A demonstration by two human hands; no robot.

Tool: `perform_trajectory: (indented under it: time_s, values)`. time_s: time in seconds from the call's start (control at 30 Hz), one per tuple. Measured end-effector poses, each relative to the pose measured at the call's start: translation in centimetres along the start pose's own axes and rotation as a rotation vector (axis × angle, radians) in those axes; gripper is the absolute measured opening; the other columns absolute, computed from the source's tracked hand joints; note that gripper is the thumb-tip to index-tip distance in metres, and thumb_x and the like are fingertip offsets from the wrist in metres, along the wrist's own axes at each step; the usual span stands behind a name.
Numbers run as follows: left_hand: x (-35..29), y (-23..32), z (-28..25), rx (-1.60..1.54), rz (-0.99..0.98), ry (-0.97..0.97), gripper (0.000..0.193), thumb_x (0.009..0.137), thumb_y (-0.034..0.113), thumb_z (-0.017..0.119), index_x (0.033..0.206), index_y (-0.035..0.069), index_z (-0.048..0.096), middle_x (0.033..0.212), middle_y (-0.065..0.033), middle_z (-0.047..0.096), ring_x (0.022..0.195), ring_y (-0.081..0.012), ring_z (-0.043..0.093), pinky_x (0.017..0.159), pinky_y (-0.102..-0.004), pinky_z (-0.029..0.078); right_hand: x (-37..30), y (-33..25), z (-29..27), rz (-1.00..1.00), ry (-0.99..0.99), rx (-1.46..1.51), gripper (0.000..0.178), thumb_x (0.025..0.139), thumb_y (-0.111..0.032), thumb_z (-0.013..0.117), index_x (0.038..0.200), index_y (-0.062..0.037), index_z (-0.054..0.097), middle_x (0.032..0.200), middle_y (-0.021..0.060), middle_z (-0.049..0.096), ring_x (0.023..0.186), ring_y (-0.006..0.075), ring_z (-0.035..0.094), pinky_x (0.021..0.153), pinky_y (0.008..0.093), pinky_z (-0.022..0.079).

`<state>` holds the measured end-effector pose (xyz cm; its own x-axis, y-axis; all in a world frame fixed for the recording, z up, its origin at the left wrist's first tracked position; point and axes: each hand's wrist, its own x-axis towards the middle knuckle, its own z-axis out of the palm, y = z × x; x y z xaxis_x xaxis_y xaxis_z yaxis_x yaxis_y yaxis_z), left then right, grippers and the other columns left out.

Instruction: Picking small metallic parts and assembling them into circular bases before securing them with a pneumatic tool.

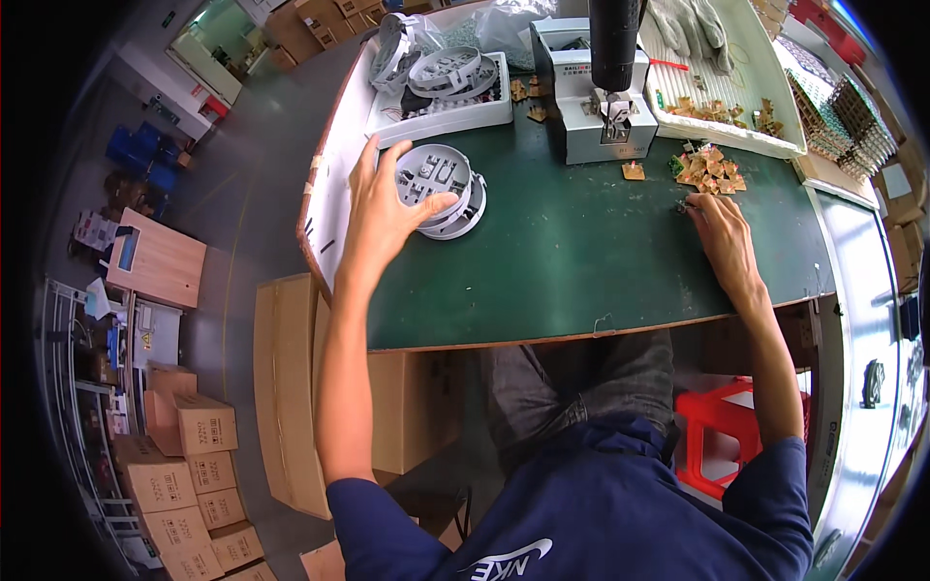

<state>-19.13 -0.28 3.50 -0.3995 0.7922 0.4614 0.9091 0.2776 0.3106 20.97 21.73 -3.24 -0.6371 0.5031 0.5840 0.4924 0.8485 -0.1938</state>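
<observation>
My left hand (380, 208) is at the left of the table, thumb and fingers spread around the side of a round grey plastic housing (433, 174). This housing has slots and ribs inside and rests on another round grey piece (473, 215). The thumb reaches over its near rim; whether it presses there I cannot tell. On the right, my right hand (722, 237) has its fingertips pinched together at the tabletop on a small dark part (682, 206), mostly hidden. Just beyond those fingers lies a heap of small tan circuit boards (712, 171). One loose tan board (634, 171) lies left of the heap.
A white foam tray (446, 121) with more round grey housings stands far left. At the back centre is a bench machine (605, 145) with a black cylinder above it. A cream tray (731, 136) holds gloves and tan boards. Cardboard boxes (286, 387) stand below the table's left.
</observation>
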Motion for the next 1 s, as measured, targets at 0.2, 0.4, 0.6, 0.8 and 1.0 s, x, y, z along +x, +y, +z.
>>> perform_trajectory:
  time_s: [0.2, 0.4, 0.6, 0.8, 1.0]
  values:
    - [2.0, -0.8, -0.6, -0.2, -0.009, -0.461, 0.125, 0.068, 0.056, 0.091, 0.158, -0.004, 0.031, 0.161, -0.0253, 0.034, 0.15, -0.0368, 0.036, 0.123, -0.0448, 0.031, -0.5, 0.0, -0.3, 0.079, -0.006, 0.121, 0.022, 0.087, -0.002, 0.077, 0.105, -0.0027, 0.065, 0.1, 0.0131, 0.073, 0.097, 0.0328, 0.069, 0.083, 0.0409, 0.055]
    - [-0.4, 0.8, 1.4, 0.13, 0.042, -0.046, 0.106, 0.071, 0.044, 0.088, 0.146, -0.015, 0.042, 0.14, -0.0317, 0.045, 0.13, -0.0456, 0.047, 0.111, -0.0514, 0.042, -0.9, 0.0, -1.3, 0.071, -0.029, 0.232, 0.025, 0.085, -0.002, 0.078, 0.107, -0.0032, 0.067, 0.102, 0.0112, 0.071, 0.091, 0.0299, 0.067, 0.082, 0.0382, 0.054]
    - [-4.1, 8.2, 2.7, 0.321, 0.028, 0.233, 0.096, 0.074, 0.047, 0.083, 0.14, -0.015, 0.049, 0.142, -0.0289, 0.046, 0.117, -0.0432, 0.051, 0.102, -0.0547, 0.044, -1.0, 0.1, -1.3, 0.08, -0.015, 0.214, 0.04, 0.086, -0.007, 0.078, 0.125, -0.0091, 0.069, 0.11, 0.0123, 0.068, 0.091, 0.0275, 0.065, 0.083, 0.038, 0.054]
    - [-8.7, 12.9, 3.5, 0.176, -0.122, -0.201, 0.122, 0.075, 0.083, 0.067, 0.138, -0.02, 0.046, 0.147, -0.0309, 0.044, 0.114, -0.0462, 0.057, 0.097, -0.0523, 0.049, -0.4, -1.6, -1.6, 0.073, -0.047, 0.212, 0.042, 0.087, -0.01, 0.079, 0.127, -0.0102, 0.069, 0.102, 0.0112, 0.065, 0.09, 0.0293, 0.063, 0.082, 0.0387, 0.052]
    - [-5.2, 10.0, -2.2, 0.016, 0.168, -0.503, 0.12, 0.061, 0.046, 0.094, 0.157, 0.001, 0.036, 0.165, -0.0251, 0.026, 0.15, -0.0423, 0.033, 0.122, -0.0468, 0.033, -1.0, -0.4, -1.4, 0.003, -0.102, 0.128, 0.036, 0.09, -0.016, 0.076, 0.125, -0.0109, 0.071, 0.098, 0.0106, 0.064, 0.094, 0.0298, 0.06, 0.086, 0.0397, 0.05]
